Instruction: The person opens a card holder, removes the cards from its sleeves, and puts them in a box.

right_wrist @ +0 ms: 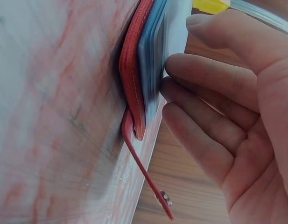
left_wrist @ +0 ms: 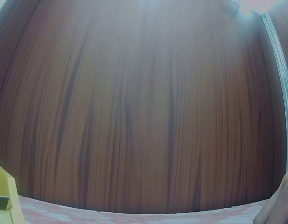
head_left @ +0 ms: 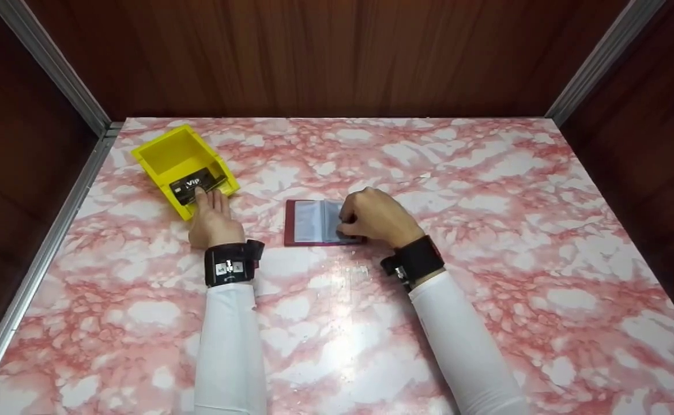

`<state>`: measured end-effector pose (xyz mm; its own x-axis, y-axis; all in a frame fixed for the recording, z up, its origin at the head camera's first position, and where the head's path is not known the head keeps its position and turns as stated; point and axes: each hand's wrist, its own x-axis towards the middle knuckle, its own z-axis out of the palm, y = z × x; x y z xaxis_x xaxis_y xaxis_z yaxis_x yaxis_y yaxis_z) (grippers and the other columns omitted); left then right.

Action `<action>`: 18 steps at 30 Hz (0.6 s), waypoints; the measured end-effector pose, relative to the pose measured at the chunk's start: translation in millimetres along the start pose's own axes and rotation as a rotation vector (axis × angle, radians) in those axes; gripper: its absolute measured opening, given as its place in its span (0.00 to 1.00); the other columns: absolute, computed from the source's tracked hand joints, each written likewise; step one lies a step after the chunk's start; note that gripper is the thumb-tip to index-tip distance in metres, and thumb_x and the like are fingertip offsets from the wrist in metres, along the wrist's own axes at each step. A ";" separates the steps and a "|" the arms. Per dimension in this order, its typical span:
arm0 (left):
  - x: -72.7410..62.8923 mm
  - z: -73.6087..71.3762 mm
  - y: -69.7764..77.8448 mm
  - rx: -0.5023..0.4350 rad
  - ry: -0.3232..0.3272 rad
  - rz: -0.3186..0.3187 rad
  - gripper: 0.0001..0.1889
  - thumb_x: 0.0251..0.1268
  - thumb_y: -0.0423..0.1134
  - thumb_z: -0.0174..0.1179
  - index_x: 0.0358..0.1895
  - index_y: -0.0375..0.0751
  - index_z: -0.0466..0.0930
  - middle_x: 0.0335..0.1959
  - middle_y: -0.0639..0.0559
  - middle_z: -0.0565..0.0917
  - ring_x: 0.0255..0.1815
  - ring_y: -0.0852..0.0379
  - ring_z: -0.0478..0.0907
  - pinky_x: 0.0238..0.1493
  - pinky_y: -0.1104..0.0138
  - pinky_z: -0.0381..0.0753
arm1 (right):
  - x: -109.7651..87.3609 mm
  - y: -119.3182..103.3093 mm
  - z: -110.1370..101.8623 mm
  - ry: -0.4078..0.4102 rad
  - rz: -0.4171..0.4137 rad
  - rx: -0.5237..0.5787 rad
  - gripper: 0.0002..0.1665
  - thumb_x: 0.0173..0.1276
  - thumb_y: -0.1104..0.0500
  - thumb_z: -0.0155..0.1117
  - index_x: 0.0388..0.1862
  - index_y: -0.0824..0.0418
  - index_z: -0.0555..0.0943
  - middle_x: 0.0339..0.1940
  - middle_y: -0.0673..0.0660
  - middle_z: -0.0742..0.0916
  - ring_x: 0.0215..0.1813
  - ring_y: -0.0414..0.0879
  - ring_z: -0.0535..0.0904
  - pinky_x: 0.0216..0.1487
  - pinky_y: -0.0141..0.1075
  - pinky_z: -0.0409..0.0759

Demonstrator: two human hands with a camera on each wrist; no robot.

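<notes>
Gap left between yellow bin (head_left: 169, 151) and card holder (head_left: 309, 222); passage for hand seen there. Bin's near end blocked by cards (head_left: 189, 184) and left hand (head_left: 215, 225); far end reachable. Holder's right page covered by right hand (head_left: 380, 216); left page exposed from above. Reach bounded behind by wood wall (head_left: 337, 57).

Beneath the fingers (right_wrist: 211, 72) spreads a marbled red-and-white surface (head_left: 486, 230), glare (head_left: 348, 346) on their near side. Beyond them stands a dark wood-grain wall (head_left: 325, 57); matching side walls (head_left: 14, 127) flank them, with metal strips (head_left: 54, 63) at the corners.
</notes>
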<state>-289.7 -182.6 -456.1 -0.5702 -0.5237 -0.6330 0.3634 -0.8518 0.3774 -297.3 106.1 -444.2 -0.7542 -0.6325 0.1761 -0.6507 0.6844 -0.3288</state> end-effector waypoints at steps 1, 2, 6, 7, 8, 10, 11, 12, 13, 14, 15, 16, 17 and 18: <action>0.0 0.1 -0.1 0.000 -0.003 0.002 0.15 0.47 0.39 0.71 0.41 0.41 0.84 0.46 0.41 0.83 0.45 0.51 0.83 0.47 0.63 0.83 | 0.2 -0.3 -0.3 0.001 -0.002 -0.001 0.06 0.53 0.51 0.69 0.19 0.47 0.82 0.26 0.43 0.83 0.26 0.36 0.73 0.29 0.30 0.74; 0.0 0.1 -0.3 0.001 -0.004 0.005 0.15 0.47 0.39 0.71 0.41 0.40 0.84 0.45 0.41 0.83 0.45 0.51 0.83 0.47 0.63 0.83 | 0.4 -0.4 -0.5 0.001 -0.005 -0.002 0.07 0.53 0.51 0.69 0.18 0.47 0.82 0.25 0.43 0.82 0.25 0.36 0.72 0.29 0.30 0.72; 1.6 -0.1 -1.8 0.000 0.000 0.009 0.15 0.45 0.39 0.71 0.39 0.41 0.83 0.44 0.42 0.84 0.44 0.51 0.83 0.46 0.62 0.83 | 1.0 0.2 -0.4 -0.003 -0.009 -0.011 0.09 0.54 0.50 0.69 0.17 0.47 0.81 0.23 0.42 0.82 0.24 0.36 0.71 0.28 0.30 0.72; 2.1 -0.2 -2.1 -0.002 0.002 0.005 0.15 0.45 0.40 0.71 0.39 0.41 0.84 0.44 0.43 0.84 0.44 0.51 0.83 0.45 0.62 0.83 | 1.0 0.4 -0.4 -0.003 -0.007 -0.013 0.09 0.54 0.49 0.69 0.18 0.47 0.81 0.24 0.42 0.82 0.25 0.36 0.72 0.29 0.30 0.73; 2.7 -0.3 -2.4 -0.003 0.005 0.004 0.15 0.45 0.40 0.72 0.38 0.41 0.84 0.44 0.43 0.84 0.44 0.51 0.83 0.45 0.62 0.84 | 1.0 0.5 -0.3 -0.004 -0.005 -0.015 0.08 0.53 0.49 0.69 0.19 0.47 0.82 0.25 0.42 0.82 0.26 0.36 0.74 0.30 0.30 0.74; 3.5 -0.5 -2.6 -0.005 0.012 -0.002 0.15 0.44 0.40 0.72 0.38 0.42 0.84 0.44 0.44 0.84 0.43 0.52 0.83 0.44 0.63 0.84 | 0.9 0.8 -0.2 -0.007 0.004 -0.017 0.07 0.53 0.48 0.69 0.21 0.47 0.83 0.26 0.41 0.83 0.28 0.36 0.76 0.32 0.31 0.76; 3.7 -0.6 -2.8 -0.005 0.014 -0.005 0.15 0.43 0.40 0.73 0.37 0.43 0.84 0.44 0.44 0.84 0.43 0.52 0.83 0.43 0.63 0.84 | 0.9 0.8 -0.3 -0.009 0.008 -0.017 0.07 0.53 0.47 0.69 0.22 0.47 0.83 0.27 0.41 0.84 0.29 0.36 0.77 0.34 0.31 0.77; 3.8 -0.6 -2.8 -0.006 0.013 -0.005 0.14 0.44 0.40 0.72 0.37 0.43 0.84 0.44 0.44 0.84 0.44 0.52 0.83 0.43 0.63 0.84 | 0.9 0.8 -0.3 -0.011 0.011 -0.017 0.07 0.52 0.47 0.69 0.22 0.47 0.84 0.27 0.41 0.84 0.30 0.36 0.77 0.34 0.31 0.78; 4.0 -0.7 -2.9 -0.005 0.010 -0.003 0.14 0.44 0.40 0.72 0.38 0.43 0.84 0.45 0.44 0.84 0.44 0.52 0.83 0.44 0.63 0.84 | 0.9 0.9 -0.2 -0.014 0.014 -0.015 0.08 0.52 0.47 0.69 0.23 0.48 0.84 0.28 0.42 0.84 0.30 0.36 0.78 0.34 0.32 0.78; 4.2 -0.6 -2.9 -0.005 0.008 -0.002 0.14 0.44 0.40 0.72 0.38 0.43 0.85 0.45 0.44 0.84 0.44 0.52 0.83 0.44 0.62 0.84 | 0.9 0.8 -0.3 -0.015 0.015 -0.015 0.08 0.52 0.47 0.69 0.23 0.48 0.84 0.28 0.42 0.85 0.30 0.36 0.78 0.35 0.32 0.78; 4.1 -0.7 -2.8 -0.006 0.007 -0.004 0.14 0.44 0.40 0.72 0.38 0.44 0.85 0.45 0.44 0.84 0.45 0.51 0.83 0.44 0.62 0.84 | 0.9 0.8 -0.3 -0.017 0.017 -0.015 0.08 0.52 0.46 0.69 0.23 0.48 0.84 0.28 0.42 0.85 0.31 0.37 0.78 0.35 0.32 0.79; 4.0 -0.6 -2.6 -0.007 0.005 -0.006 0.14 0.45 0.40 0.71 0.38 0.44 0.85 0.46 0.44 0.84 0.45 0.52 0.83 0.45 0.62 0.83 | 0.9 0.9 -0.3 -0.018 0.017 -0.016 0.08 0.52 0.46 0.69 0.24 0.48 0.84 0.28 0.42 0.85 0.31 0.37 0.78 0.35 0.33 0.79; 3.9 -0.4 -2.5 -0.009 0.003 -0.007 0.14 0.45 0.40 0.71 0.38 0.44 0.85 0.46 0.44 0.84 0.45 0.51 0.83 0.45 0.62 0.83 | 0.9 0.8 -0.3 -0.017 0.018 -0.016 0.08 0.52 0.46 0.69 0.24 0.48 0.84 0.29 0.43 0.85 0.31 0.37 0.79 0.36 0.33 0.79; 4.0 -0.2 -2.3 -0.012 0.003 -0.009 0.14 0.45 0.40 0.71 0.38 0.44 0.85 0.46 0.44 0.84 0.45 0.51 0.83 0.45 0.62 0.83 | 0.7 0.9 -0.1 -0.014 0.018 -0.018 0.08 0.52 0.47 0.69 0.24 0.49 0.85 0.29 0.43 0.85 0.32 0.37 0.79 0.36 0.33 0.79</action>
<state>-292.6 -182.7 -459.6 -0.5716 -0.5158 -0.6381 0.3667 -0.8563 0.3637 -298.4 106.4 -444.3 -0.7644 -0.6253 0.1571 -0.6389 0.7020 -0.3147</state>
